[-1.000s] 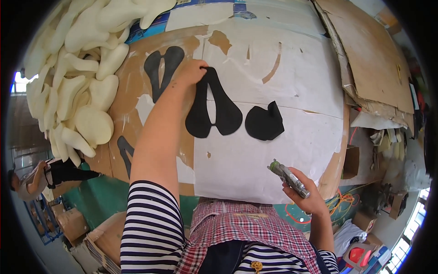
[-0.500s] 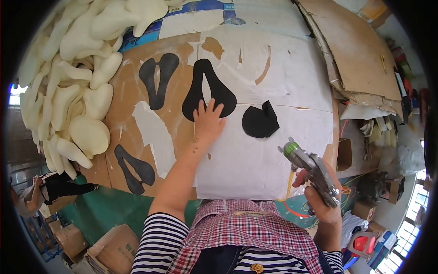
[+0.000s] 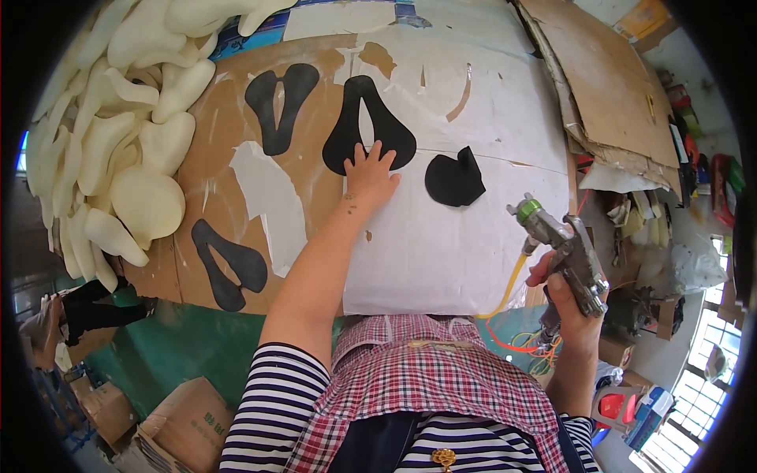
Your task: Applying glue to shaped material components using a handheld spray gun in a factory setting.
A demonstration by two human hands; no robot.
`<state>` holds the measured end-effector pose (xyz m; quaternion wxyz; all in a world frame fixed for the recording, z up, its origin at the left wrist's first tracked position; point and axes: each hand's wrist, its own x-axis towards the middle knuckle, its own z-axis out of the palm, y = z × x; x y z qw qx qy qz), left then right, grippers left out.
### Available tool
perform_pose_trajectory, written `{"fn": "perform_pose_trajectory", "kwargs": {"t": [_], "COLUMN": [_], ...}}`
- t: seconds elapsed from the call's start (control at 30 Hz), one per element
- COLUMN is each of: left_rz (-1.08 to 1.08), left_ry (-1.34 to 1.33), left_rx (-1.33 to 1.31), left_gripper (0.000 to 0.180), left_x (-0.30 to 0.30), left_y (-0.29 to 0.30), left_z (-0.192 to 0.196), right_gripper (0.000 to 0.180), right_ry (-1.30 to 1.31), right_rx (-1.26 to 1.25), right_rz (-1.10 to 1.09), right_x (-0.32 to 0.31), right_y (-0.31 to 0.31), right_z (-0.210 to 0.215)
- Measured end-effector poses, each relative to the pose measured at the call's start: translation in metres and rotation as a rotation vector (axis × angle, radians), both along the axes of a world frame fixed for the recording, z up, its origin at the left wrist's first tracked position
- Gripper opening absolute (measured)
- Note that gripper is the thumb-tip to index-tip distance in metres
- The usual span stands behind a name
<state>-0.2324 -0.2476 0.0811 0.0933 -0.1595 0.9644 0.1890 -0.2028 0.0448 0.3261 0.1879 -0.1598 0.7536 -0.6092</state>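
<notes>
Left hand (image 3: 371,180) has moved down the black cutout (image 3: 394,135).

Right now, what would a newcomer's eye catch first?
Most likely the big heap of cream pads, upper left. Then the metal spray gun in the right hand, right side, and the black slotted piece, upper centre, with the left hand on its lower end.

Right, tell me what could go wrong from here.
The left hand rests on the black cutout, so stray spray from the spray gun in the right hand might catch it. The yellow hose runs past the near edge of the table and could snag there. The small black piece lies close to the cutout and might get nudged.
</notes>
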Motion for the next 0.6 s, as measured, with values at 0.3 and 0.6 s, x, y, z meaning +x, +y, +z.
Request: {"fn": "perform_pose_trajectory", "kwargs": {"t": [0.3, 0.6], "left_rz": [-0.008, -0.021], "left_ry": [-0.028, -0.022], "left_rx": [-0.019, 0.030], "left_gripper": [0.054, 0.054], "left_x": [0.005, 0.026], "left_y": [0.000, 0.011], "left_z": [0.002, 0.005], "right_gripper": [0.054, 0.058], "right_ry": [-0.019, -0.025], "right_rx": [0.025, 0.075], "right_rz": [-0.041, 0.012], "right_x": [0.008, 0.014], "right_y": [0.006, 0.019], "right_z": [0.002, 0.005]}}
